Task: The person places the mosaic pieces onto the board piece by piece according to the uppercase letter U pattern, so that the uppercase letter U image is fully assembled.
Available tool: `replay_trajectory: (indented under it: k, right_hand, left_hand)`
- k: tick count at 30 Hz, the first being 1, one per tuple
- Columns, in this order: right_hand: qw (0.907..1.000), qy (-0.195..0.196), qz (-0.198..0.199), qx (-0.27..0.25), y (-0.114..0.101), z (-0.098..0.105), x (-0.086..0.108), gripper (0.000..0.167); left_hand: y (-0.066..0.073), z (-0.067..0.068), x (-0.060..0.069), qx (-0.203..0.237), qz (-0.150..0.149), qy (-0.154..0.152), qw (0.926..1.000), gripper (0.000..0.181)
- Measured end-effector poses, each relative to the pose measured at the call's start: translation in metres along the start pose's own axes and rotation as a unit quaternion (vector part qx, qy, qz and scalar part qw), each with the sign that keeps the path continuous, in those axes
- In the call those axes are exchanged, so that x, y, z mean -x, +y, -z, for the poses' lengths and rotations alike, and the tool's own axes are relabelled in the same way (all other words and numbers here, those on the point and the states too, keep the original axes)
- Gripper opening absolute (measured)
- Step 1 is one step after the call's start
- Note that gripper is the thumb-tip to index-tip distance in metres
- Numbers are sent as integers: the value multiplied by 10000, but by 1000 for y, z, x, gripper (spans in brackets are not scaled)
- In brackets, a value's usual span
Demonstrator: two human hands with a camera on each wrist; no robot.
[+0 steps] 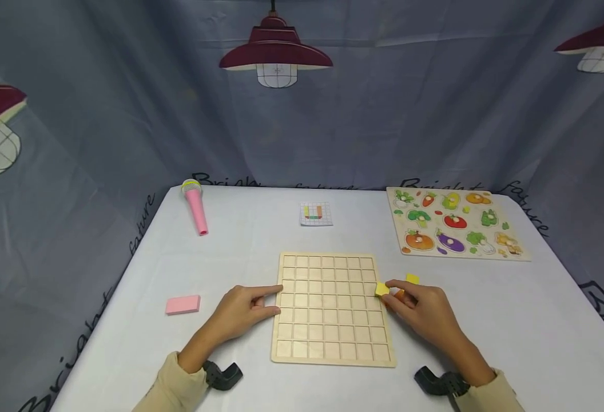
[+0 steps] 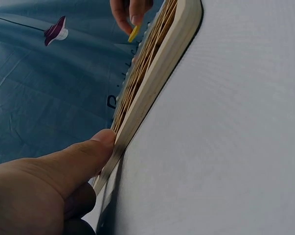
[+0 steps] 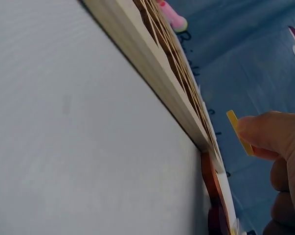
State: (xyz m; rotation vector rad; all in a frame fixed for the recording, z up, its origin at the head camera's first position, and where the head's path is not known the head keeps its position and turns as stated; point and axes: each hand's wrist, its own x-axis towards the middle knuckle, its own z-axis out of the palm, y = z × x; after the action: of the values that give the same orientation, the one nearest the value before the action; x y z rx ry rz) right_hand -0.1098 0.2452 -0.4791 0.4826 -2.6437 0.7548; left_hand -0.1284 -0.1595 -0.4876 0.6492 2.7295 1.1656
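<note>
A pale wooden grid board [image 1: 333,309] lies on the table with its squares bare. My left hand [image 1: 242,312] touches the board's left edge with index finger and thumb spread apart; the left wrist view shows the thumb [image 2: 105,138] against the rim. Over the board's right edge, my right hand [image 1: 422,312] pinches a small yellow square tile [image 1: 381,289] between thumb and fingers. The right wrist view shows this tile [image 3: 239,132] tilted and raised above the board. Partly hidden behind that hand are another yellow piece [image 1: 412,278] and an orange piece [image 1: 399,294].
A pink block [image 1: 182,305] lies left of the board, and a pink toy microphone [image 1: 197,209] farther back. A small card [image 1: 316,214] with a coloured grid pattern sits behind the board. At the back right lies a vegetable puzzle board [image 1: 456,223].
</note>
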Motion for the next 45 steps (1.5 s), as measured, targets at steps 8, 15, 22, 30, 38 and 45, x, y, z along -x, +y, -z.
replay_trajectory:
  k: [8,15,22,30,38,45]
  right_hand:
    - [9987,-43,387,-329,-10,-14,-20,22]
    - [9963,-389,386,-661,-21,-19,-34,23]
    - [9897,-990,208,-1010,-25,-16,-43,21]
    - [9849,-1099,282,-1308,-41,-26,-60,21]
    - [9793,-1047,463,-1667,-51,-44,-69,18]
    - [9712,-1314,563,-1904,-56,-54,-81,16]
  left_hand:
    - [2,1,-1,-30,-38,23,10000,42]
    - [0,-1,-1,19,-22,44,10000,42]
    - [1,1,-1,2,36,51,10000,43]
    - [2,2,0,-56,68,54,9999,43]
    - [2,0,0,-38,36,24,10000,42]
    - [2,0,0,-57,46,-4,10000,43]
